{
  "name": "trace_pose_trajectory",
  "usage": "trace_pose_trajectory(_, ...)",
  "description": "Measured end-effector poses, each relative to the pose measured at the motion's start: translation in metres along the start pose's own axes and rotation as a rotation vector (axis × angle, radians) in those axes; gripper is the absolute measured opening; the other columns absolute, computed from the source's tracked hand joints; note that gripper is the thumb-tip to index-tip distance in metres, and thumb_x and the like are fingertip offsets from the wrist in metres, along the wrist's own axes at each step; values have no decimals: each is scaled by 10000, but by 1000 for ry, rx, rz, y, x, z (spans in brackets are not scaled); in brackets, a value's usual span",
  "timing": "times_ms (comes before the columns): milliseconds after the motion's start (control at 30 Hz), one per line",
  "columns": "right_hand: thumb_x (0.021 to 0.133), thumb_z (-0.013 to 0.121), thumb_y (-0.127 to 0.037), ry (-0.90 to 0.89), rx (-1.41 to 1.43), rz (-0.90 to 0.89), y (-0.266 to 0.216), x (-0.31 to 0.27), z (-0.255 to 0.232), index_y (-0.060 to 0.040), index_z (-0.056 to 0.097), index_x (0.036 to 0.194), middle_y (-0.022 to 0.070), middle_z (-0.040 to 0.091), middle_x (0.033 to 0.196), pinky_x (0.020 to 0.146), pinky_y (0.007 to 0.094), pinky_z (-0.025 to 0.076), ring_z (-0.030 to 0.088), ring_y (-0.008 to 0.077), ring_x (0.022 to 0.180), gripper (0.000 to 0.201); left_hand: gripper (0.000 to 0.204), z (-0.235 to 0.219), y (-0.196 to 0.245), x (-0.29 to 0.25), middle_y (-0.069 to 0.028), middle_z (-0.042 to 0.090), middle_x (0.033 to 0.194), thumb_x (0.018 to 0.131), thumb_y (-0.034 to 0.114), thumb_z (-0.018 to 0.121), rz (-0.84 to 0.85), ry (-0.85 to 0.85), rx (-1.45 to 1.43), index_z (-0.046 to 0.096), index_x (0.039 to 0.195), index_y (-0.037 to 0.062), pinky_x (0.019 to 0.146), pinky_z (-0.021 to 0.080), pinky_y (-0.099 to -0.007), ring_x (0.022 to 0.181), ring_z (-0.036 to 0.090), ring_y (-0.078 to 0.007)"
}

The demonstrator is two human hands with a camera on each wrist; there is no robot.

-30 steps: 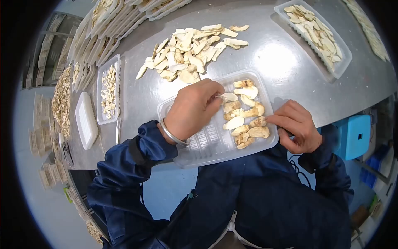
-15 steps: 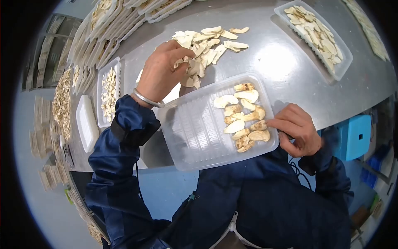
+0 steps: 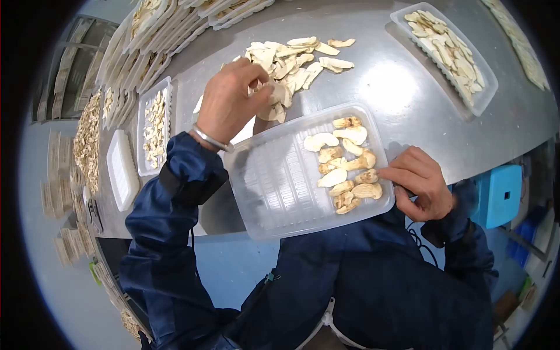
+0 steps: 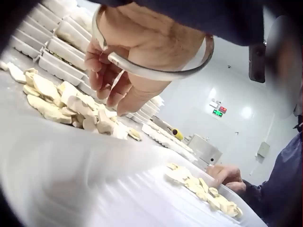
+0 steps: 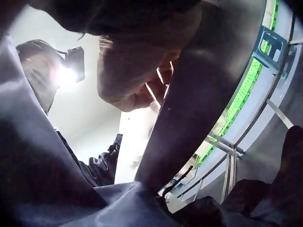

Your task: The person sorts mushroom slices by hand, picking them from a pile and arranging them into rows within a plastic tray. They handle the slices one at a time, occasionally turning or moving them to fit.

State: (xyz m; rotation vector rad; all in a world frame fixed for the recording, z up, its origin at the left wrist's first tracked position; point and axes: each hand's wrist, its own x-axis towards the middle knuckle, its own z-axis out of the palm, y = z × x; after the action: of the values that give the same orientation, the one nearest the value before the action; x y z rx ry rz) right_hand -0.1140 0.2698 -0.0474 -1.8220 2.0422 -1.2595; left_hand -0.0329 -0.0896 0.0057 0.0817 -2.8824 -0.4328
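Note:
My left hand (image 3: 230, 99) is over the near left part of a pile of pale mushroom slices (image 3: 303, 58). In the left wrist view its loosely bent fingers (image 4: 111, 90) hang just above the slices (image 4: 45, 90), with no slice plainly held. A clear plastic tray (image 3: 265, 204) lies at the table's near edge, tilted in view. Several mushroom slices (image 3: 366, 191) lie in rows on its right side; its left part is bare. My right hand (image 3: 423, 184) pinches the tray's right rim between thumb and forefinger. Its fingertips are hidden in the right wrist view.
A filled tray (image 3: 446, 52) stands at the back right. Stacked trays (image 3: 146, 52) rise at the back left, beside a tray of small pieces (image 3: 154, 125) and a white tray (image 3: 122, 169). A blue box (image 3: 501, 195) is below the table's right edge.
My left hand has released a slice at the upper left of the tray's rows and moved back left to the pile. My right hand has stayed at the rim.

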Motion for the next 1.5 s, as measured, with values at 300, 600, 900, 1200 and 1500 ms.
trace_pose_trajectory(300, 645, 612, 48, 11, -5, -12, 0, -2, 0, 14, 708, 1079, 129, 658, 901, 692, 379, 474, 571, 293, 774, 446, 241, 22, -1, 37, -109, 625, 846, 825, 225, 737, 16, -50, 92, 745, 898, -5, 681, 483, -392, 727, 610, -285)
trace_pose_trajectory(600, 642, 608, 57, 4, 2, 5, 1, -3, 0, 14, 709, 1070, 130, 653, 896, 678, 376, 474, 567, 292, 768, 441, 164, -5, 13, 27, -117, 670, 876, 924, 129, 690, 192, 31, -66, 709, 1002, -15, 669, 499, -358, 748, 653, -275)
trace_pose_trajectory(900, 640, 614, 53, -3, -7, -11, 1, -3, -1, 16, 704, 1079, 131, 652, 904, 690, 382, 480, 568, 299, 771, 450, 106, 1, 62, -12, -181, 651, 765, 947, 79, 668, 103, -300, -215, 653, 1002, -10, 622, 494, -360, 639, 631, -282)
trace_pose_trajectory(1200, 637, 619, 47, -3, -17, -22, 4, -4, 1, 13, 709, 1092, 124, 657, 905, 688, 374, 481, 573, 286, 783, 466, 102, 20, 72, -20, -143, 668, 826, 906, 66, 705, 166, -145, -193, 707, 993, 11, 648, 517, -364, 686, 654, -305)
trace_pose_trajectory(1500, 632, 618, 43, 6, -22, -37, 4, -4, 2, 21, 711, 1084, 132, 660, 893, 678, 374, 483, 574, 285, 770, 463, 125, 17, 71, -28, -100, 595, 885, 850, 31, 732, 236, -6, -71, 707, 972, 30, 677, 511, -374, 790, 635, -277)
